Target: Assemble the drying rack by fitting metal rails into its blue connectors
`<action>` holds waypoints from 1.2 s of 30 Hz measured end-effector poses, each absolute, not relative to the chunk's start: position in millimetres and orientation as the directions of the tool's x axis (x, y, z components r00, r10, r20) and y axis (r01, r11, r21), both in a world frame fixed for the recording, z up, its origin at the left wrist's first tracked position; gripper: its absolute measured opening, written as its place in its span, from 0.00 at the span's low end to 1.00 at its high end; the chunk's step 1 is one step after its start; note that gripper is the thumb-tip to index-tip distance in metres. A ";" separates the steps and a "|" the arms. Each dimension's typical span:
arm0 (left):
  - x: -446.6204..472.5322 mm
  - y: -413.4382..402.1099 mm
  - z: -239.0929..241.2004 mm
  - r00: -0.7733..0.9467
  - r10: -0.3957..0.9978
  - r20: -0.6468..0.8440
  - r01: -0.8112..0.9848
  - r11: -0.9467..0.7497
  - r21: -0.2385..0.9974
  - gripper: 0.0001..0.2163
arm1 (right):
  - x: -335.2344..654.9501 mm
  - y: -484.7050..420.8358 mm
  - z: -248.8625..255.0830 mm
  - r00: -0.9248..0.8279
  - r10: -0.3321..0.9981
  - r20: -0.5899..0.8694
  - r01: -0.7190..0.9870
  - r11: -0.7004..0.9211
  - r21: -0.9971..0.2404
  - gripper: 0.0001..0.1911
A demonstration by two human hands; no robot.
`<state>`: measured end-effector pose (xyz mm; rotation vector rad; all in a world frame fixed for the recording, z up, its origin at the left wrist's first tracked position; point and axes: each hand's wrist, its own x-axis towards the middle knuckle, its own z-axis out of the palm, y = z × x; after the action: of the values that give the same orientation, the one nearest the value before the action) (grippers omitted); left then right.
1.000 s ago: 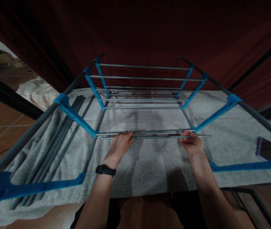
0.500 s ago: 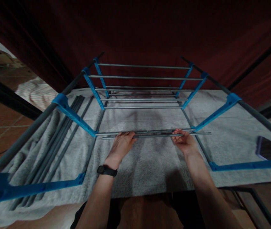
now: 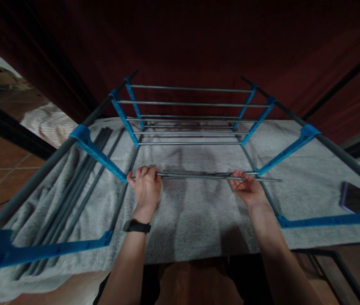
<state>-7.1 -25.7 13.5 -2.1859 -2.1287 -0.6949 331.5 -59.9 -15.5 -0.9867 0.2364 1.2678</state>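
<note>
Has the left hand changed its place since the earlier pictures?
Yes. The left hand has moved to the left, closer to the left middle blue bracket; its thumb is now beside that bracket's lower end.

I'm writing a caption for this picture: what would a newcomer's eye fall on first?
Bright blue brackets catch the eye first, along both sides of the rack. Next come the left hand and right hand, near the centre, holding a thin grey rod. Dark red cloth hangs behind the rack.
</note>
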 end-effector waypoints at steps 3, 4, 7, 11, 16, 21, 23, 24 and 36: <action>-10.5 -23.4 13.1 -0.123 0.932 0.341 0.920 -0.021 0.391 0.08 | 331.9 -59.9 -14.9 0.344 0.684 -0.643 -0.865 -0.035 -0.500 0.11; -11.7 -21.6 12.3 -0.163 0.923 0.348 0.898 -0.007 0.439 0.08 | 331.6 -59.8 -14.8 0.344 0.684 -0.643 -0.864 -0.036 -0.501 0.11; -14.9 -14.2 7.9 -0.273 0.908 0.318 0.749 -0.008 0.663 0.10 | 330.4 -59.8 -14.7 0.341 0.685 -0.644 -0.867 -0.036 -0.497 0.11; -14.9 -6.3 1.4 -0.364 0.927 0.089 0.340 0.044 0.939 0.15 | 328.9 -60.3 -13.9 0.341 0.686 -0.643 -0.870 -0.029 -0.493 0.11; -11.7 -5.9 5.7 -0.395 0.911 -0.116 -0.249 0.015 0.968 0.15 | 327.8 -60.1 -12.8 0.345 0.667 -0.660 -0.865 -0.047 -0.499 0.12; -12.8 -5.8 15.5 -0.367 0.884 -0.289 -0.531 0.056 0.846 0.09 | 325.0 -59.1 -14.4 0.330 0.671 -0.664 -0.866 -0.065 -0.496 0.12; -13.2 -5.6 17.3 -0.360 0.879 -0.314 -0.554 0.070 0.830 0.08 | 324.3 -59.1 -15.4 0.325 0.672 -0.666 -0.866 -0.071 -0.494 0.12; -13.3 -5.7 17.8 -0.360 0.877 -0.318 -0.557 0.071 0.827 0.08 | 324.1 -59.1 -15.9 0.324 0.673 -0.665 -0.866 -0.072 -0.495 0.12; -14.0 -11.6 17.2 -0.441 0.856 -0.269 -0.494 0.019 0.869 0.08 | 321.8 -59.0 -15.0 0.324 0.671 -0.667 -0.860 -0.084 -0.503 0.11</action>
<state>-14.0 -11.6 17.2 -0.8545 -2.4663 -3.2704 321.8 -59.0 -15.0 -1.0444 0.2299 1.2906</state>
